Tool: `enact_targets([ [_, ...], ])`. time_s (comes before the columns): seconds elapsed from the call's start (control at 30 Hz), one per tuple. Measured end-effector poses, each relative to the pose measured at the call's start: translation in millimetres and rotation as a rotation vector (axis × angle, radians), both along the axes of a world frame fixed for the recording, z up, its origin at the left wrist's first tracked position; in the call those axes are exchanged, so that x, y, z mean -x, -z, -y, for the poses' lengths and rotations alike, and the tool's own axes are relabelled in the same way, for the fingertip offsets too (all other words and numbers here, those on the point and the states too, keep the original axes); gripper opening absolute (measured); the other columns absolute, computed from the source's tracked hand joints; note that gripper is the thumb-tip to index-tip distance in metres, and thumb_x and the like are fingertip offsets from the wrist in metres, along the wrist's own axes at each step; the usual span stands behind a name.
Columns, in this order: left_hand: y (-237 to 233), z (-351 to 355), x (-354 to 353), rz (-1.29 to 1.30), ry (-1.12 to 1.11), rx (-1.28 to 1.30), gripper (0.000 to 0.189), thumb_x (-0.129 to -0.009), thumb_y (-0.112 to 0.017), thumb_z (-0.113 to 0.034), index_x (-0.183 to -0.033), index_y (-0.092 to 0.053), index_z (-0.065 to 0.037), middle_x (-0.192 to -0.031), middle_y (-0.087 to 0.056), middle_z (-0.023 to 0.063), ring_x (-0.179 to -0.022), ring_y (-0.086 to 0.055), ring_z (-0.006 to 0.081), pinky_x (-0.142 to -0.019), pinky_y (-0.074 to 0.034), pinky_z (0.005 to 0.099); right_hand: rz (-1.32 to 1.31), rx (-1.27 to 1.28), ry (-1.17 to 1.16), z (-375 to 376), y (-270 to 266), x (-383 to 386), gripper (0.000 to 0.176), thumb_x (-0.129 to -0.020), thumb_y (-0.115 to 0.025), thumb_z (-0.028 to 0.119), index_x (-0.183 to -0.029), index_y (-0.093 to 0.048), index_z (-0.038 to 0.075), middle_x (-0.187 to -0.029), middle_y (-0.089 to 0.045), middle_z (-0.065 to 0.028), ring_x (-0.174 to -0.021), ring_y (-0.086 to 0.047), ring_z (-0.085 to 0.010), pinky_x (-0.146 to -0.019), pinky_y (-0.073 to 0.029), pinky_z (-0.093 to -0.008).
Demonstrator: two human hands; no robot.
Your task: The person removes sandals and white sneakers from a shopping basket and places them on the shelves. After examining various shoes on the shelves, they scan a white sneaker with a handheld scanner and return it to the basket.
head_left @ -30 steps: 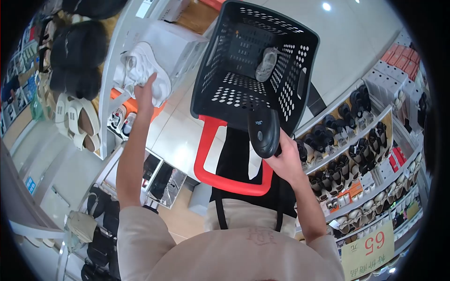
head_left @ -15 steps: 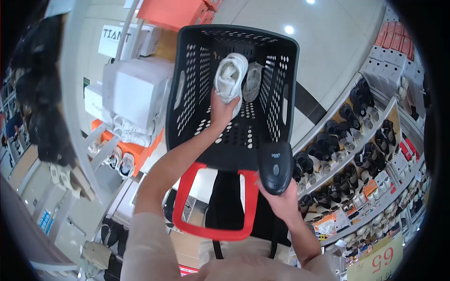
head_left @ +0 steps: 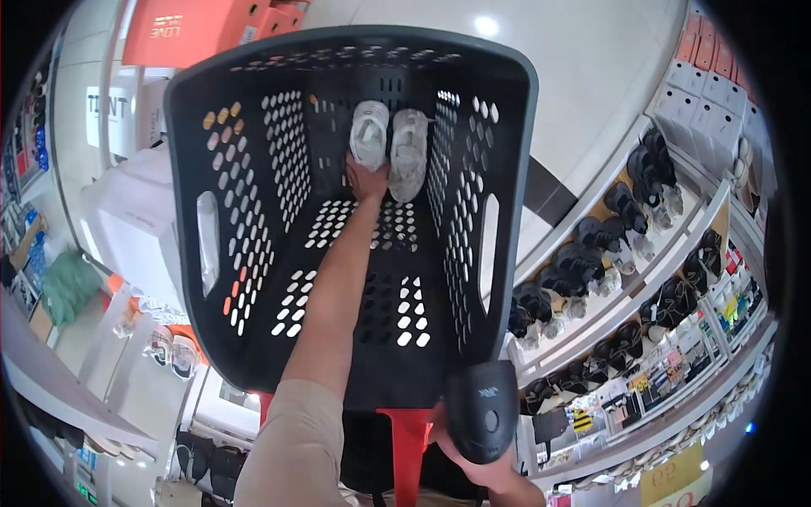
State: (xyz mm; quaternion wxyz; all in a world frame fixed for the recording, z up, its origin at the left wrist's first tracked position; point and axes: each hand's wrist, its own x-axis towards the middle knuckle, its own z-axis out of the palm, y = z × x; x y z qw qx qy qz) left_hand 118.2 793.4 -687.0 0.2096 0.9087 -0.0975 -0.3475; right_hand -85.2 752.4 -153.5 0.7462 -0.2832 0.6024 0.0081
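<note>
Deep inside the black shopping basket [head_left: 355, 380], my left hand [head_left: 367, 179] grips the heel end of a white shoe [head_left: 369, 139]. A second pale shoe [head_left: 409, 156], which looks wrapped in clear plastic, lies right beside it on the basket floor. My right hand [head_left: 483, 466] is closed around a black handheld barcode scanner [head_left: 481, 414] at the basket's near right corner. The fingers of that hand are partly hidden behind the scanner, close to the red basket handle [head_left: 408, 452].
Shelves with rows of black shoes [head_left: 583, 245] curve along the right, with stacked white shoeboxes [head_left: 710, 122] behind. At left stand a large white box [head_left: 135, 220] and an orange-red box [head_left: 190, 34]. A yellow price sign [head_left: 672, 477] shows at lower right.
My left hand has lowered the white shoe into the far end of the basket, next to the other shoe. The basket looks larger and nearer; the scanner sits lower in view.
</note>
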Motion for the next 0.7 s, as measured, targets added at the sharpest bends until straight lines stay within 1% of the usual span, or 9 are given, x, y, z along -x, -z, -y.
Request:
enact_targets([
  [0.23,-30.9,-14.3,-28.0,-0.232,0.189,-0.170,0.093,-0.070,-0.089,-0.024,-0.145,-0.040,0.000,-0.137,-0.058,0.0257,-0.128,-0.056,0.0421,-0.110,-0.045,0.0457,0.017,0.034,-0.038,5.9,-9.2,-5.2,0.029,-0.088,-0.071,-0.006,-0.116,-0.063,-0.005,-0.101,-0.071,-0.0111,-0.082,-0.067,-0.0146,-0.076,-0.056,-0.0309],
  [0.33,-89.2,-18.9,-37.1,-0.338,0.330,-0.176,0.073,-0.075,-0.085,-0.024,-0.133,-0.052,0.005,-0.126,-0.066,0.0270,-0.117,-0.065,0.0406,-0.103,-0.050,0.0429,0.007,0.025,0.025,2.2,-33.8,-6.6,0.020,-0.090,-0.070,-0.005,-0.109,-0.066,-0.005,-0.101,-0.071,-0.0092,-0.082,-0.067,-0.0129,-0.077,-0.055,-0.0297],
  [0.37,-117.0,-25.3,-35.3,-0.549,0.329,-0.083,0.063,-0.080,-0.080,-0.024,-0.130,-0.056,0.005,-0.122,-0.068,0.0254,-0.115,-0.067,0.0376,-0.100,-0.052,0.0416,0.003,0.020,0.033,-1.2,-43.6,-4.2,0.023,-0.088,-0.074,-0.002,-0.110,-0.068,-0.004,-0.101,-0.073,-0.0090,-0.087,-0.069,-0.0132,-0.082,-0.056,-0.0300],
  [0.4,-162.6,-23.6,-33.9,-0.758,0.325,0.014,0.054,-0.085,-0.076,-0.025,-0.127,-0.059,0.004,-0.118,-0.071,0.0238,-0.113,-0.068,0.0347,-0.097,-0.053,0.0404,0.000,0.017,0.040,-4.2,-55.2,-1.5,0.026,-0.087,-0.078,0.001,-0.111,-0.069,-0.003,-0.102,-0.076,-0.0087,-0.093,-0.071,-0.0135,-0.086,-0.056,-0.0303],
  [0.47,-235.4,-28.7,-36.8,-0.598,0.749,0.006,0.043,-0.092,-0.067,-0.024,-0.125,-0.061,0.002,-0.112,-0.073,0.0192,-0.107,-0.071,0.0309,-0.092,-0.054,0.0397,0.032,0.120,-0.037,-9.0,-80.3,1.9,0.023,-0.089,-0.076,0.003,-0.110,-0.067,-0.002,-0.099,-0.074,-0.0067,-0.088,-0.068,-0.0104,-0.081,-0.054,-0.0289],
  [0.5,-267.8,-35.9,-37.9,-0.608,0.822,-0.045,0.038,-0.097,-0.065,-0.023,-0.128,-0.062,-0.001,-0.116,-0.074,0.0144,-0.106,-0.071,0.0253,-0.093,-0.054,0.0372,0.060,0.134,-0.038,-17.5,-93.6,7.5,0.024,-0.089,-0.076,0.003,-0.111,-0.067,-0.001,-0.098,-0.073,-0.0063,-0.088,-0.066,-0.0096,-0.081,-0.054,-0.0282],
  [0.53,-337.9,-22.0,-38.9,-0.539,0.911,-0.134,0.037,-0.099,-0.064,-0.028,-0.127,-0.062,-0.003,-0.116,-0.074,0.0140,-0.108,-0.071,0.0287,-0.093,-0.054,0.0395,0.097,0.156,-0.044,-23.6,-105.1,12.0,0.025,-0.090,-0.076,0.004,-0.113,-0.066,0.000,-0.098,-0.073,-0.0060,-0.087,-0.065,-0.0089,-0.080,-0.053,-0.0276],
  [0.6,-436.7,-28.4,-44.0,-0.451,0.995,0.031,0.037,-0.100,-0.063,-0.031,-0.125,-0.063,-0.004,-0.118,-0.073,0.0142,-0.111,-0.070,0.0305,-0.095,-0.053,0.0410,0.142,0.205,-0.139,-27.2,-138.4,17.6,0.030,-0.090,-0.075,0.006,-0.117,-0.065,0.000,-0.100,-0.073,-0.0066,-0.088,-0.065,-0.0101,-0.081,-0.053,-0.0287],
  [0.7,-586.2,-45.9,-42.1,-0.564,0.783,0.136,0.030,-0.103,-0.061,-0.028,-0.120,-0.067,-0.004,-0.117,-0.072,0.0142,-0.114,-0.068,0.0280,-0.098,-0.051,0.0367,0.202,0.383,-0.283,-39.5,-176.7,23.4,0.042,-0.090,-0.075,0.011,-0.128,-0.061,0.002,-0.103,-0.072,-0.0120,-0.092,-0.067,-0.0150,-0.084,-0.053,-0.0328],
])
